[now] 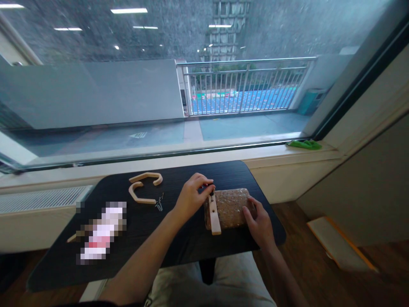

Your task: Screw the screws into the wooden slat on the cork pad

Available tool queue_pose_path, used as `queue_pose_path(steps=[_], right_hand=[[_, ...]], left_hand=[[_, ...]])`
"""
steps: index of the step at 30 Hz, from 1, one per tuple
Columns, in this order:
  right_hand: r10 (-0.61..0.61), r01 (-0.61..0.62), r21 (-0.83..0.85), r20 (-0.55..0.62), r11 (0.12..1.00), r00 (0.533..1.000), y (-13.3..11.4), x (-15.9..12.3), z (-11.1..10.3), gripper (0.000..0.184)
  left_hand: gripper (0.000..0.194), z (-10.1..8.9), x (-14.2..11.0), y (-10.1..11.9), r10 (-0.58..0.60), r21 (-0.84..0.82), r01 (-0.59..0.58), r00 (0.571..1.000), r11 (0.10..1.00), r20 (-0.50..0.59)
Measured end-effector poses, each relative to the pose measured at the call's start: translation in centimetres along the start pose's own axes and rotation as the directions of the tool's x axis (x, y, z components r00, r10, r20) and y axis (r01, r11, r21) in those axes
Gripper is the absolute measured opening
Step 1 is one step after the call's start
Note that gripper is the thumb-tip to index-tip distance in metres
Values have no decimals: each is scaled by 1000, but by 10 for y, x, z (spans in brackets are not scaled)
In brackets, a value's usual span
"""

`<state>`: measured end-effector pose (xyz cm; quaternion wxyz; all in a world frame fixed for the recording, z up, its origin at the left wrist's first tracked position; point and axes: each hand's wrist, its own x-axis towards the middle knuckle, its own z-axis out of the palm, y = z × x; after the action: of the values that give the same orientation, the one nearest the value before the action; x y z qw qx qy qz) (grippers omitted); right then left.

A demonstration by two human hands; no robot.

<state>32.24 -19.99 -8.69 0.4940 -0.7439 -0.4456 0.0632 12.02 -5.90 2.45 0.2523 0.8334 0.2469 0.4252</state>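
A flat, pale wooden strip point(215, 219) with smooth faces and round dark spots along it lies across the left part of a brown block point(232, 209), its squared near end jutting past the block's edge. The block is a thick slab wrapped in clear, shiny, crinkled plastic over a speckled surface. My left hand point(193, 192) is at the strip's far end, thumb and forefinger pinching a small dark piece point(211, 193), too tiny to make out; those fingertips partly cover that end. My right hand point(260, 224) grips the block's right edge, thumb on top, the lower fingers out of sight.

The black table point(134, 243) has a faint grain and rounded corners. To the left on it lie a far hook point(143, 174) and a near hook point(145, 201), both smooth, pale, curved wood, with thin metallic screws point(159, 204) heaped at the near one's end. A pixelated patch point(104, 232) hides whatever is beneath it. Beyond are a white sill point(191, 159) bearing something bright green point(305, 145), a ribbed radiator point(44, 200) and, through glass, a metal railing point(247, 87).
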Motion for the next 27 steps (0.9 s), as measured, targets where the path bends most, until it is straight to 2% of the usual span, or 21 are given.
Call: queue_pose_path(steps=[27], right_hand=[[3, -3, 6, -14, 1000, 1000, 0, 0, 1, 46]], left_hand=[[16, -3, 0, 8, 4, -45, -1, 998, 999, 56]])
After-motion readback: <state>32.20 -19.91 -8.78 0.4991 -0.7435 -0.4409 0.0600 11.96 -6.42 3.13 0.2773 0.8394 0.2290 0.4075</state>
